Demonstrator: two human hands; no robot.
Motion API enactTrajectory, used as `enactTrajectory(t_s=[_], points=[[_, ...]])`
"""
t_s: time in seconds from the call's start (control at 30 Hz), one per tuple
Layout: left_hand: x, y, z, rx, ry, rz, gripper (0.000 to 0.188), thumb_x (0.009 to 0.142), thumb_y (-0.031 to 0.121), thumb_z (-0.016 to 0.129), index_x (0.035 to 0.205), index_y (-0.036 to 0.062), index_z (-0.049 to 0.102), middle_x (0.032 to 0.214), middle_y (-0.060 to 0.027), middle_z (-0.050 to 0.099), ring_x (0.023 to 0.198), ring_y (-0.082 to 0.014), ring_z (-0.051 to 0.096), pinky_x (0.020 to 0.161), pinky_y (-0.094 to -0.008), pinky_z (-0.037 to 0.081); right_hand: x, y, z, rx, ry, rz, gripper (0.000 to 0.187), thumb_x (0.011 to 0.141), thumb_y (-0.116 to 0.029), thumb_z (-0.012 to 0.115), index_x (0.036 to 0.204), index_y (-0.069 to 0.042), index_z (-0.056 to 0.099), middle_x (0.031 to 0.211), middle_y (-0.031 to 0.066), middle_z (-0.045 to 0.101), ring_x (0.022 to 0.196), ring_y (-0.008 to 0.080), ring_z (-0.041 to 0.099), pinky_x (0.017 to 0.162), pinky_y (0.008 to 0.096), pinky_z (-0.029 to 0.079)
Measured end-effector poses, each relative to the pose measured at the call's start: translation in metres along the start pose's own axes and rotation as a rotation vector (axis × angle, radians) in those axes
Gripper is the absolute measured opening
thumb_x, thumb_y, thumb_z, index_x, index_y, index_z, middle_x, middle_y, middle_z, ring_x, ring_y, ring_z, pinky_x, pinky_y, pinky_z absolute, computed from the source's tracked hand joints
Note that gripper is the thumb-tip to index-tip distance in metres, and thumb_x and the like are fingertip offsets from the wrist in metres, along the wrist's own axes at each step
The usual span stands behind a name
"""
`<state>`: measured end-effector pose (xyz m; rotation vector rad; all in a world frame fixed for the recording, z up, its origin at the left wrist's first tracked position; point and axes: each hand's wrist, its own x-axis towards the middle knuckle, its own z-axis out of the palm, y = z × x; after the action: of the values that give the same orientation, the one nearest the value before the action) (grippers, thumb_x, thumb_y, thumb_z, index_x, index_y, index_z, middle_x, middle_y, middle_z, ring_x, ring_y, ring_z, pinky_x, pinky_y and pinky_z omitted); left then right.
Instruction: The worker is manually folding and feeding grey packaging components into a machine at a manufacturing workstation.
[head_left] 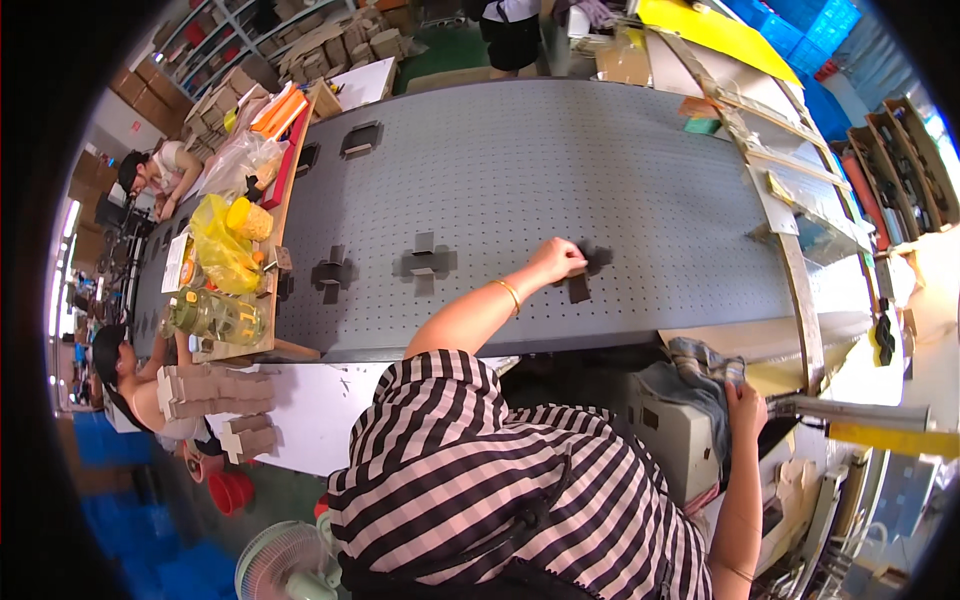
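Cardboard cross blanks (428, 262) dot the grey belt (620, 170); left hand (560, 258) pinches one.

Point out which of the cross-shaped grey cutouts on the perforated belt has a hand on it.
The rightmost cross-shaped cutout, pressed under the left hand. The other cutouts, such as the middle one and the one left of it, lie untouched on the belt.

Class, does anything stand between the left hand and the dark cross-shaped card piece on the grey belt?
Nothing visible: the left hand already touches the cross-shaped piece on the belt. The right hand grips a grey cloth off to the side.
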<state>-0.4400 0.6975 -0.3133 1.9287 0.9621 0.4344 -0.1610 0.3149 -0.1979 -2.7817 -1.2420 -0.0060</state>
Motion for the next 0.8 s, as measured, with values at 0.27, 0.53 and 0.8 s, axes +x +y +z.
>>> enactTrajectory(t_s=[0.27,0.53,0.8], points=[[-0.096,0.282,0.060,-0.465,-0.559,0.516,0.016,0.085,0.018,0.074,0.092,0.0037,0.073,0.077,-0.0002,0.068,0.065,-0.0072,0.057,0.061,-0.0234,0.047,-0.100,0.008,-0.050,0.497,0.159,-0.272,0.020,0.086,-0.016,0.063,0.099,-0.003,0.071,0.102,0.0161,0.067,0.103,0.0332,0.060,0.091,0.0416,0.045],[-0.232,0.431,0.153,0.022,-0.925,1.214,0.018,0.081,0.019,0.076,0.091,0.0055,0.071,0.073,-0.0066,0.062,0.061,-0.0155,0.055,0.057,-0.0295,0.044,-0.278,0.102,-0.158,0.856,0.449,0.016,0.037,0.095,-0.018,0.059,0.130,-0.005,0.056,0.121,0.0065,0.065,0.114,0.0163,0.057,0.097,0.0325,0.043],[-0.318,0.513,0.266,0.019,-1.281,1.358,0.012,0.084,0.013,0.072,0.091,0.0045,0.070,0.085,-0.0080,0.067,0.079,-0.0217,0.062,0.070,-0.0328,0.049,-0.387,0.158,-0.152,1.178,0.350,0.204,0.035,0.093,-0.022,0.065,0.124,-0.008,0.063,0.117,0.0080,0.065,0.110,0.0172,0.058,0.098,0.0333,0.043]])
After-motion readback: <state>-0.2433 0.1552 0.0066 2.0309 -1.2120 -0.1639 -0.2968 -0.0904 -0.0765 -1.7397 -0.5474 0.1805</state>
